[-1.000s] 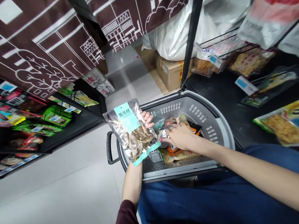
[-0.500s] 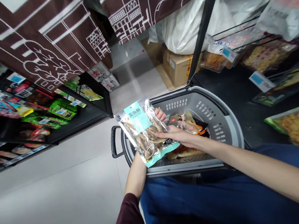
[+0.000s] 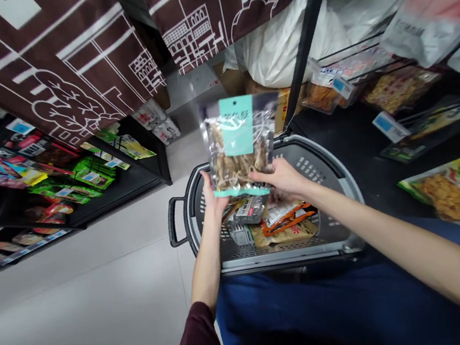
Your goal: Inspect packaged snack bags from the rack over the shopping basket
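A clear snack bag (image 3: 237,163) of small dried fish, with a turquoise label and turquoise bottom edge, is upright above the shopping basket. My right hand (image 3: 280,179) grips its lower right corner, thumb on the front and the fingers out of sight behind. At the lower left edge is my left hand (image 3: 212,195), its thumb stretched upward beside the bag; its other fingers are largely hidden by the bag. Under both hands, the grey basket (image 3: 346,184) contains several packaged foods, among them an orange-edged packet (image 3: 284,219) and a tan packet (image 3: 284,233).
The basket's black handle (image 3: 172,221) sticks out to the left over the pale floor (image 3: 101,295). Black shelves with snack packets (image 3: 92,173) stand at the left. To the right, a dark shelf (image 3: 341,138) bears more bags. A brown printed cloth (image 3: 79,62) hangs ahead.
The bag has moved up and to the right and turned from tilted to upright. My left hand has shifted from behind it to its left edge. More of the basket's contents shows.
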`<state>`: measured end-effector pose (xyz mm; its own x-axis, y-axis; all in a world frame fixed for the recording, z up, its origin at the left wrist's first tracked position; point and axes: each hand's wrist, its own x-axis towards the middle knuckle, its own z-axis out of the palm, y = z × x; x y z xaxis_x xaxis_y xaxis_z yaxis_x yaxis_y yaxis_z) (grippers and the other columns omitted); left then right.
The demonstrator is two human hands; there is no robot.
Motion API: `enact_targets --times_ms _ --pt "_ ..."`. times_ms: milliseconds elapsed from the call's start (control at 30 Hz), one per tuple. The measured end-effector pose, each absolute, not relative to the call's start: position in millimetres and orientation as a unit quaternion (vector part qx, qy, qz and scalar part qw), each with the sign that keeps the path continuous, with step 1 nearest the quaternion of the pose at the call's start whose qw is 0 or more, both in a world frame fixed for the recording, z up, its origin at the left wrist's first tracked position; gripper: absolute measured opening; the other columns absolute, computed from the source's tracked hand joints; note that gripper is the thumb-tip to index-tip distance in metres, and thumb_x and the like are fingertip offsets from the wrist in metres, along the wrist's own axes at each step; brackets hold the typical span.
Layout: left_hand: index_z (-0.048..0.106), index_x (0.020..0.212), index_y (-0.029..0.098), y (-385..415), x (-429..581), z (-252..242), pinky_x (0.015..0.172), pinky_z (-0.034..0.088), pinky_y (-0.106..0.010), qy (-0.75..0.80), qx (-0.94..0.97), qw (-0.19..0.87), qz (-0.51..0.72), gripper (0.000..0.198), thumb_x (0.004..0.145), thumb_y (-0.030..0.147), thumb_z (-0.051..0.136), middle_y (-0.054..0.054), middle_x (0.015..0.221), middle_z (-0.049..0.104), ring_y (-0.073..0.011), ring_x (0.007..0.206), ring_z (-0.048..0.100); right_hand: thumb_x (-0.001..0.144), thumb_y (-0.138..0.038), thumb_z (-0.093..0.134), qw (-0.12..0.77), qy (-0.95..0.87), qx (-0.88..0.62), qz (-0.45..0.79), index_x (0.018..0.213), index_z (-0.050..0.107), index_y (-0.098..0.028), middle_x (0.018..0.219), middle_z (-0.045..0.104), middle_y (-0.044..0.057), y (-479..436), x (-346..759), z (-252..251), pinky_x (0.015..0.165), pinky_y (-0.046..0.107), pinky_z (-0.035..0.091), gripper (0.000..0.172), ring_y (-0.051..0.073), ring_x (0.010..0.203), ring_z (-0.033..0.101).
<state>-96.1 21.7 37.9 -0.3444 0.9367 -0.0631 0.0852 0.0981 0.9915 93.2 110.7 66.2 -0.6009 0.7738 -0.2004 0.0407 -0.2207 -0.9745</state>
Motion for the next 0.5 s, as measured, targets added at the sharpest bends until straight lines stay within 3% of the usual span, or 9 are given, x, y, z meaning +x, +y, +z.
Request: enact_targets --times_ms 33,100,200,300,500 --pt "0.060 0.128 0.018 35.1 -98.8 35.5 0.094 0.055 -0.042 0.592 0.402 0.419 0.559 0.055 0.097 0.060 0.045 -0.012 0.124 0.066 -0.0262 0.117 0.062 0.065 -0.053 0.084 0.294 -0.557 -0.370 0.683 0.094 0.076 -0.011 0.093 0.077 0.009 116.2 94.8 68.1 0.072 0.032 0.055 0.052 0.020 0.079 0.069" --pt "0.059 0.131 0.020 50.2 -99.2 29.3 0.093 0.055 -0.038 0.512 0.356 0.468 0.626 0.062 0.085 0.062 0.064 -0.010 0.128 0.066 -0.0262 0.117 0.063 0.066 -0.055 0.083 0.336 -0.536 -0.388 0.670 0.095 0.075 -0.013 0.098 0.077 0.009 123.1 96.8 69.0 0.078 0.035 0.055 0.052 0.022 0.084 0.070" --pt "0.064 0.127 0.021 52.7 -90.1 21.0 0.088 0.053 -0.027 0.425 0.278 0.518 0.689 0.068 0.066 0.040 0.088 -0.006 0.122 0.070 -0.0196 0.105 0.067 0.069 -0.059 0.080 0.386 -0.487 -0.404 0.672 0.099 0.073 -0.018 0.107 0.076 0.008 126.5 97.4 64.8 0.090 0.039 0.053 0.052 0.024 0.097 0.068" --pt "0.070 0.121 0.021 49.5 -81.5 18.1 0.081 0.052 -0.021 0.410 0.257 0.526 0.700 0.059 0.065 0.027 0.089 -0.004 0.111 0.074 -0.0133 0.091 0.069 0.073 -0.061 0.076 0.441 -0.464 -0.396 0.658 0.100 0.072 -0.022 0.107 0.075 0.005 128.9 97.4 62.3 0.096 0.040 0.050 0.048 0.023 0.102 0.066" --pt "0.073 0.112 0.018 50.7 -83.8 19.4 0.082 0.053 -0.023 0.426 0.281 0.506 0.695 0.054 0.061 0.023 0.092 -0.006 0.106 0.076 -0.0159 0.090 0.071 0.069 -0.056 0.080 0.493 -0.487 -0.391 0.606 0.078 0.065 -0.021 0.077 0.066 -0.001 131.2 101.1 74.1 0.078 0.032 0.048 0.038 0.017 0.078 0.060"
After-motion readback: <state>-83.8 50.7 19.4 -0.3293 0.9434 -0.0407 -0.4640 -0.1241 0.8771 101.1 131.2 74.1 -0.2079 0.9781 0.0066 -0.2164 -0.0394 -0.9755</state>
